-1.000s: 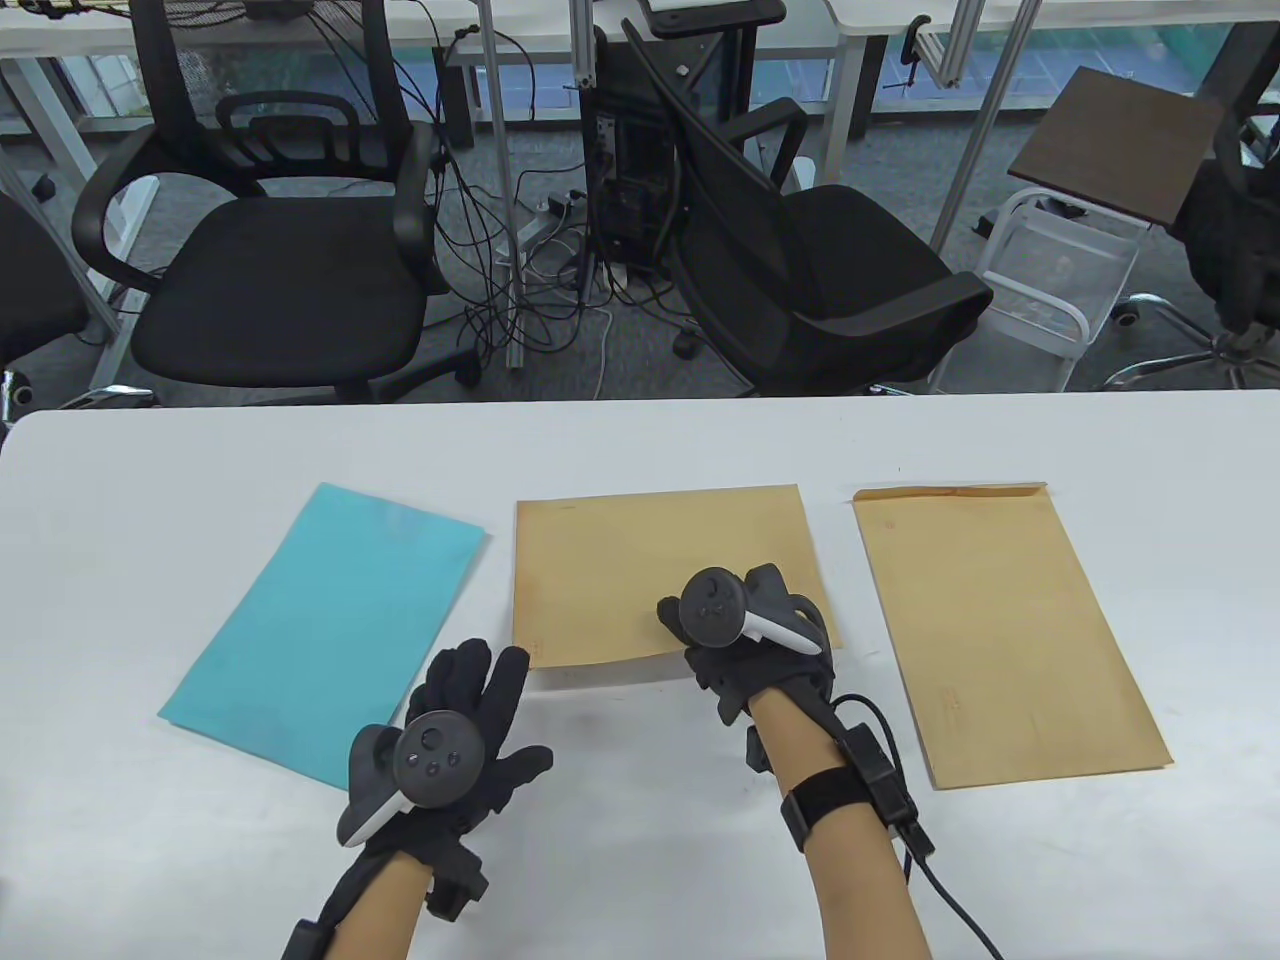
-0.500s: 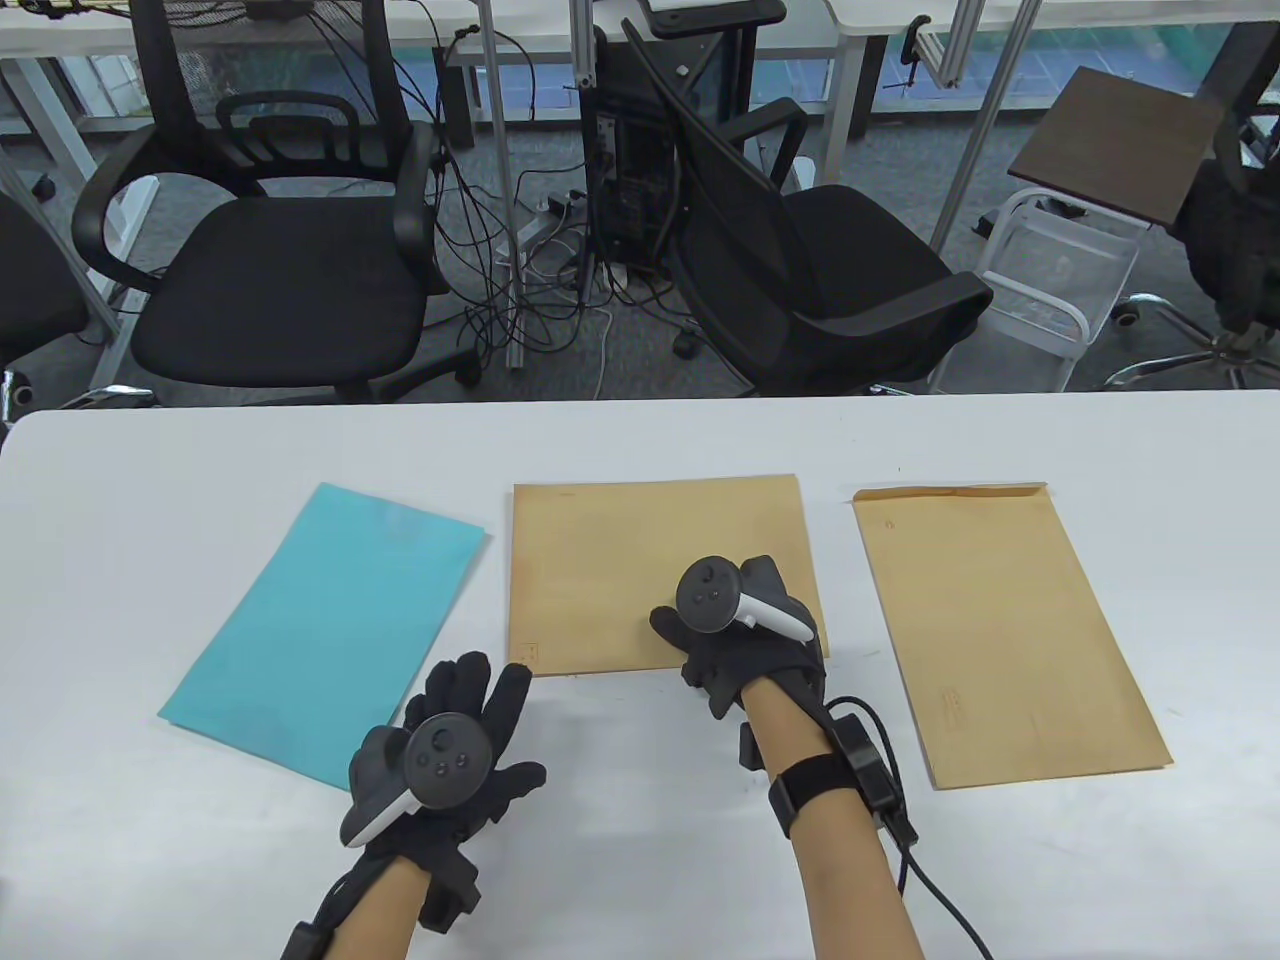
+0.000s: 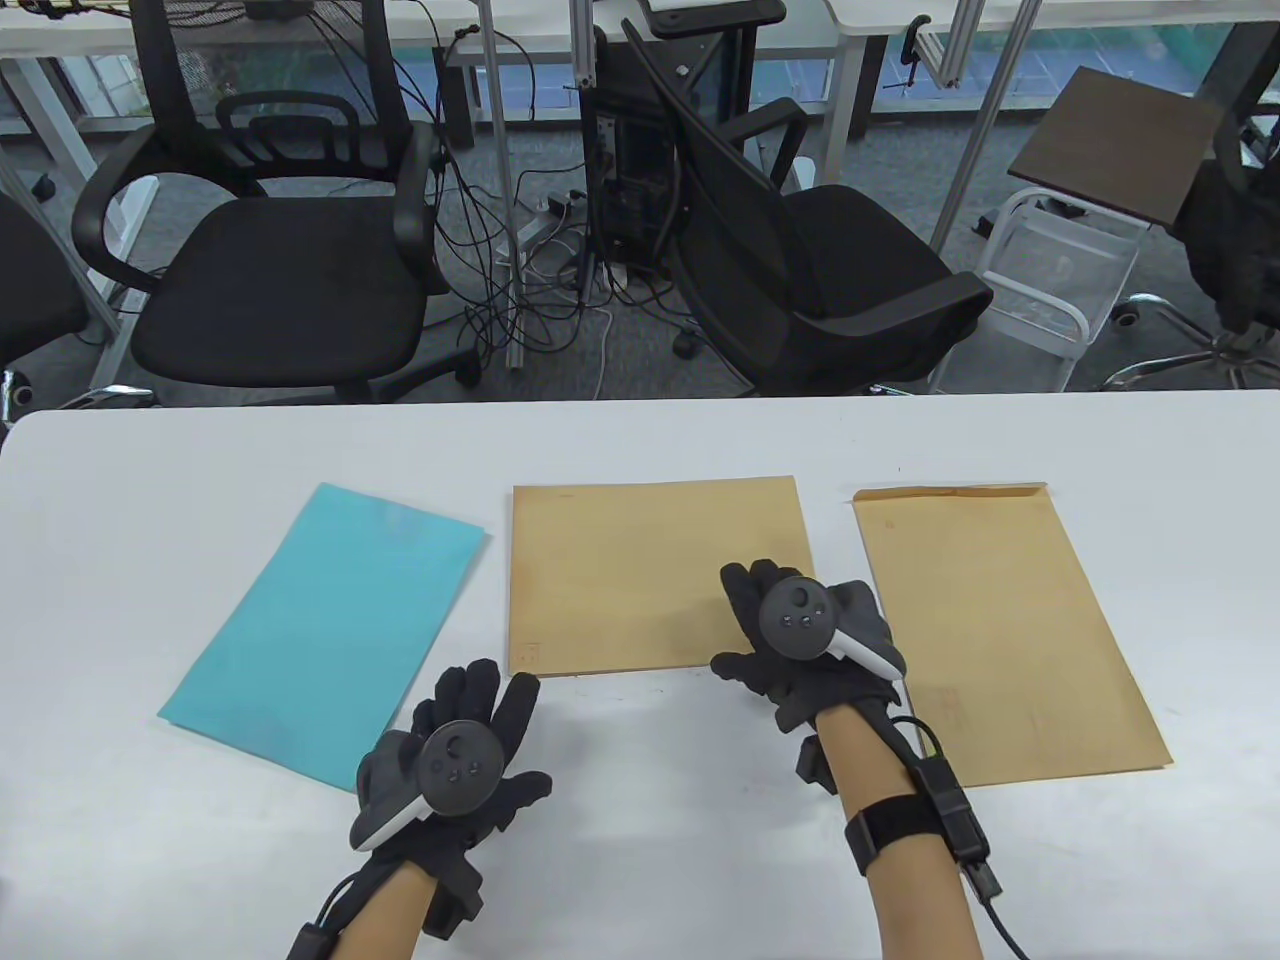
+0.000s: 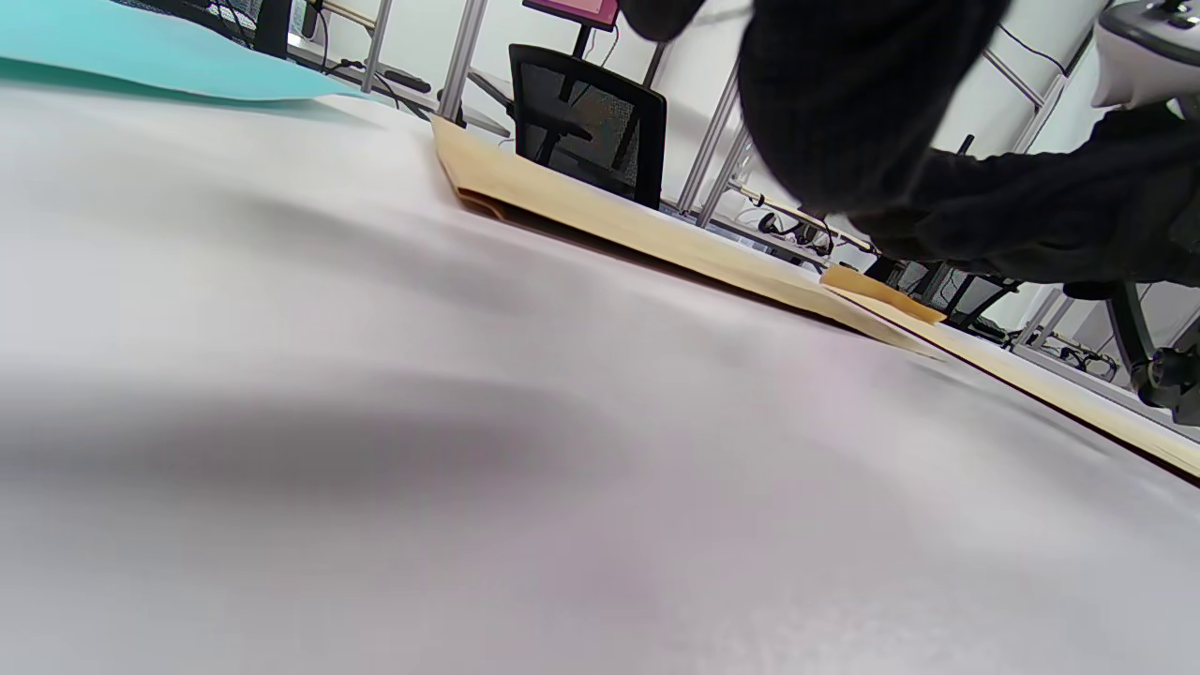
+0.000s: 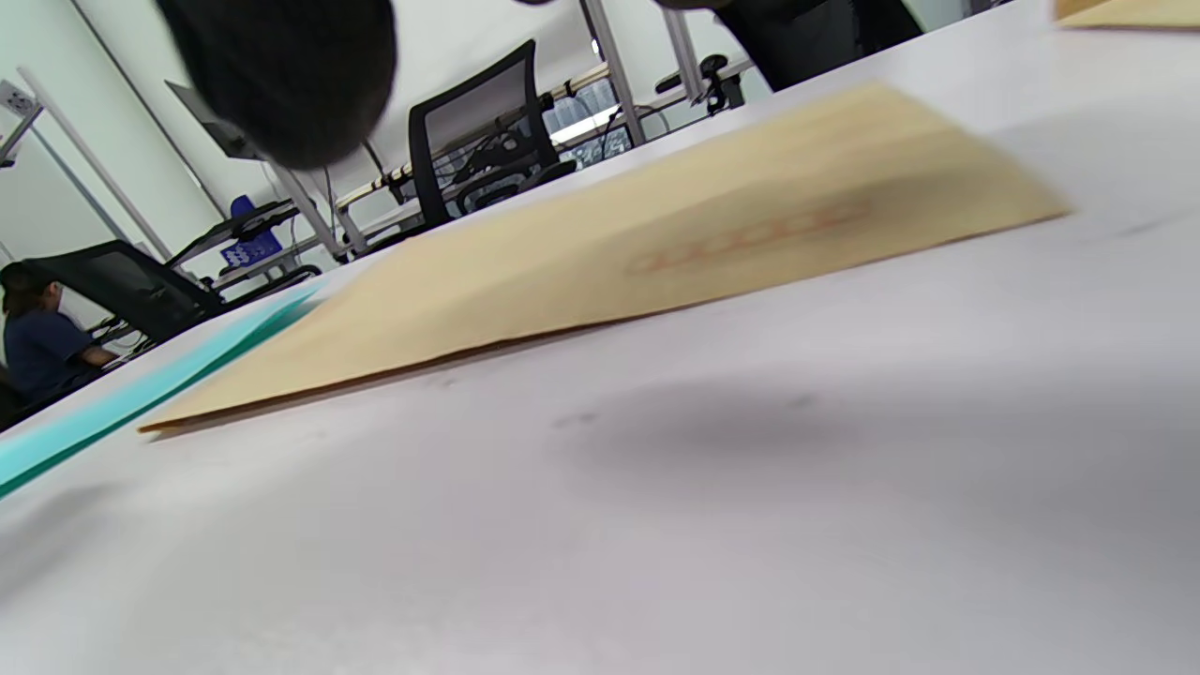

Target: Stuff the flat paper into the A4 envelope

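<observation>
A teal sheet of paper lies flat at the left of the white table. A brown envelope lies flat in the middle, and a second brown envelope lies to its right. My right hand is open with fingers spread over the middle envelope's near right corner. My left hand is open and flat, its fingertips at that envelope's near left corner. The middle envelope also shows in the left wrist view and in the right wrist view, flat on the table. Neither hand holds anything.
Two black office chairs stand beyond the table's far edge, with cables and a computer tower between them. A white trolley is at the far right. The teal paper's edge shows in the right wrist view.
My right hand has let go of the middle envelope's near edge and moved right to its corner. The envelope now lies flat. My left hand has barely moved.
</observation>
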Motion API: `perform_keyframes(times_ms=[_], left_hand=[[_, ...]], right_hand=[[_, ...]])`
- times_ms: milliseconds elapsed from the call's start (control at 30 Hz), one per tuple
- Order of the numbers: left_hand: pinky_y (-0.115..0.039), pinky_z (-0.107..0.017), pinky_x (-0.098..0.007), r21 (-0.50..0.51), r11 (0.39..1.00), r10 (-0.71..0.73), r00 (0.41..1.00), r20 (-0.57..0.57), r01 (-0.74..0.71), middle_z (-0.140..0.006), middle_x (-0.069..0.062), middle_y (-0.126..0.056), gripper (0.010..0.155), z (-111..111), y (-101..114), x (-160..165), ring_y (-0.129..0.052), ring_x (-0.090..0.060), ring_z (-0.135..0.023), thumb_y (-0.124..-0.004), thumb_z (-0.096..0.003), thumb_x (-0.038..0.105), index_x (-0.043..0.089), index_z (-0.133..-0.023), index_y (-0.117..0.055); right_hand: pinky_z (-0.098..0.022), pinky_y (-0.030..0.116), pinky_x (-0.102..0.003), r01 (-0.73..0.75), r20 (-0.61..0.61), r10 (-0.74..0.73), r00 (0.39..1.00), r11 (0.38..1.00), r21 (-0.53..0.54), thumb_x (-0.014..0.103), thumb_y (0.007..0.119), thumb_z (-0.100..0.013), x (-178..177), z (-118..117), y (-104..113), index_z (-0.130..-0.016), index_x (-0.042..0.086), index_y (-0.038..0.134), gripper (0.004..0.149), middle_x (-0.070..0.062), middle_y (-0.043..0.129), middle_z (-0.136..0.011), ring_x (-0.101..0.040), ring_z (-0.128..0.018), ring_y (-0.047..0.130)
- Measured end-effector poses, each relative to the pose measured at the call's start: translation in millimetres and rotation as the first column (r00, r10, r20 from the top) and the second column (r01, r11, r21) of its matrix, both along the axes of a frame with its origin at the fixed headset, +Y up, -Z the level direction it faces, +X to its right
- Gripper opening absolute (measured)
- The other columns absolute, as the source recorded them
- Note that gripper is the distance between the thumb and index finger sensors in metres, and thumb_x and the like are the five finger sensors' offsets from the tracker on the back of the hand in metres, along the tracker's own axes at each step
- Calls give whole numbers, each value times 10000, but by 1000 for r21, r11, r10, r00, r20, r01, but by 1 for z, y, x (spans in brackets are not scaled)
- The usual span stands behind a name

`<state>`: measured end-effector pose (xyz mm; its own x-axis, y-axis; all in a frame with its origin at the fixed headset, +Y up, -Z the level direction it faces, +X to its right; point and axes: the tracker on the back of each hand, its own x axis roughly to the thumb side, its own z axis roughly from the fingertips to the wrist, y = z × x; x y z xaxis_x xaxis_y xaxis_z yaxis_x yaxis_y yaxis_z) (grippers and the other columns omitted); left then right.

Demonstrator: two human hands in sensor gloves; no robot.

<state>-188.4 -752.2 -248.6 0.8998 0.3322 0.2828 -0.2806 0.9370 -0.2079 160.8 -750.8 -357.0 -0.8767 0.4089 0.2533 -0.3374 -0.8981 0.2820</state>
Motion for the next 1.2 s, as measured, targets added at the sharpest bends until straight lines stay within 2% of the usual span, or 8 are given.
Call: perform_keyframes(times_ms=[233, 400, 567, 733, 833, 967, 1133, 1200], left_hand=[[-343, -740, -711, 10, 999, -48, 998, 33, 48, -1201, -218, -251, 894, 4, -1, 7, -291, -567, -1086, -829, -419, 521, 248, -1152, -399], [-345, -739, -712, 21, 998, -59, 997, 42, 58, -1201, -220, -258, 890, 7, 1, 8, -294, -570, -1084, -832, -413, 525, 242, -1148, -418], [-342, -737, -718, 33, 997, -77, 995, 57, 76, -1203, -219, -257, 918, 10, 4, 11, -292, -571, -1087, -833, -406, 537, 244, -1154, -389], [-344, -738, -720, 36, 996, -81, 994, 71, 79, -1206, -216, -261, 922, 12, 6, 14, -297, -574, -1088, -834, -403, 542, 246, -1155, -389], [-342, -738, -722, 20, 996, -85, 993, 85, 84, -1207, -216, -264, 921, 12, 5, 17, -299, -574, -1089, -835, -403, 542, 249, -1154, -391], [-342, -737, -724, 17, 996, -88, 992, 92, 87, -1208, -214, -263, 919, 11, 4, 18, -303, -572, -1090, -834, -404, 541, 250, -1155, -391], [-346, -736, -723, 11, 997, -78, 994, 81, 78, -1205, -215, -266, 916, 9, 1, 16, -310, -571, -1089, -837, -404, 533, 244, -1153, -396], [-348, -736, -723, 8, 996, -86, 993, 79, 86, -1205, -216, -270, 915, 9, 0, 15, -314, -572, -1088, -837, -403, 532, 245, -1152, -397]], right_hand=[[-553, -12, -779, -34, 182, 23, 983, 998, 58, 605, 672, -523, 73, 28, -3, -1187, 133, 130, 978, -316, 124, -1181, -598, -1052, 111], [-530, -58, -769, -37, 360, 29, 933, 999, 18, 628, 686, -505, 134, 45, -7, -1192, 96, 170, 1010, -328, 174, -1190, -607, -1051, 113], [-525, -86, -755, -33, 525, 68, 848, 997, -75, 635, 706, -493, 192, 59, -13, -1171, 173, 113, 1013, -327, 140, -1192, -599, -1048, 52], [-528, -104, -746, 11, 729, 83, 679, 992, -124, 626, 766, -462, 245, 78, -24, -1121, 182, 6, 1100, -293, 30, -1170, -573, -1032, -27], [-541, -86, -757, -2, 774, 161, 612, 979, -203, 635, 784, -440, 263, 86, -28, -1104, 192, -30, 1140, -288, 25, -1173, -582, -1045, -1], [-556, -70, -769, 111, 819, 105, 564, 973, -201, 605, 830, -418, 279, 93, -37, -1088, 210, -47, 1171, -283, 33, -1180, -614, -1085, 144], [-624, 26, -789, 27, 777, 219, 590, 957, -290, 537, 883, -385, 275, 85, -38, -1081, 218, -38, 1197, -311, 86, -1183, -623, -1020, 198], [-639, 78, -796, 62, 792, 173, 586, 965, -256, 496, 909, -379, 274, 83, -36, -1082, 212, -21, 1200, -344, 150, -1178, -639, -974, 222]])
